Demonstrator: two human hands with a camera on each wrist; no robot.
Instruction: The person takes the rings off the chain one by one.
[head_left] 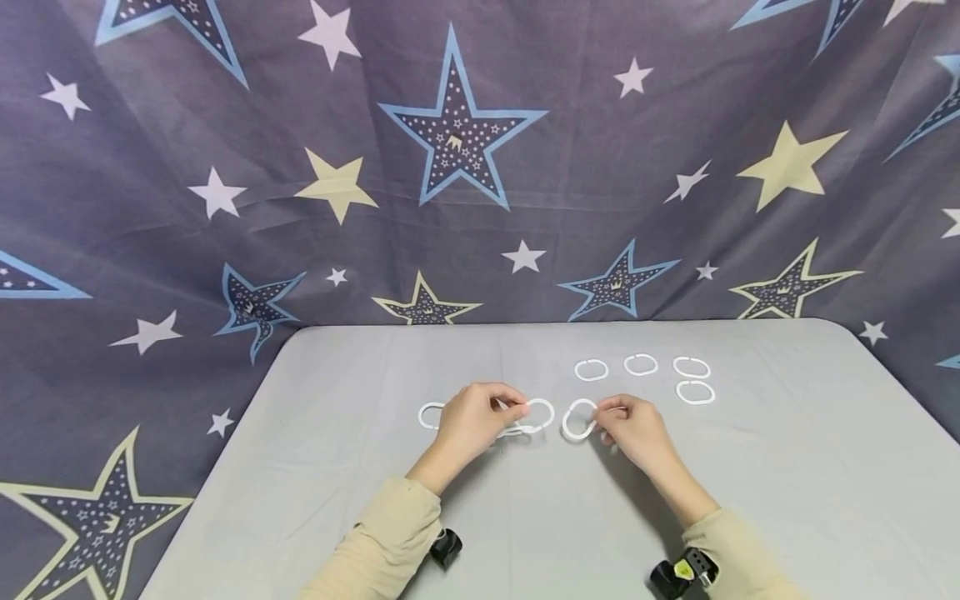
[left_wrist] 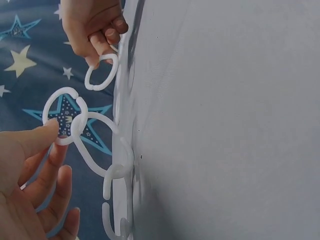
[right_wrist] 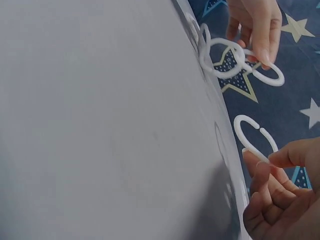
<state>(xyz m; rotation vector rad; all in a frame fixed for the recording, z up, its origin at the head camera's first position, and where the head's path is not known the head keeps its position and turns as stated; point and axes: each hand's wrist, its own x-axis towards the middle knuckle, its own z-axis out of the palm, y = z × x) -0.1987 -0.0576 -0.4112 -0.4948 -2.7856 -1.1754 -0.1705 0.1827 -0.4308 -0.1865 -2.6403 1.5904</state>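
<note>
Between thumb and fingers my left hand pinches a white plastic C-shaped link, which has a small gap in its side. That link hooks through another white link, part of a short chain hanging down to the table; one chain end shows left of the hand. A separate white link is held by my right hand, pinched at its end between thumb and fingers, its gap visible in the right wrist view. The two held links face each other, a small distance apart. My left hand hides the chain's middle in the head view.
Several loose white links lie farther back on the grey table, among them one link behind the right hand and another link to its right. A star-patterned curtain hangs behind the table. Each wrist wears a small black camera.
</note>
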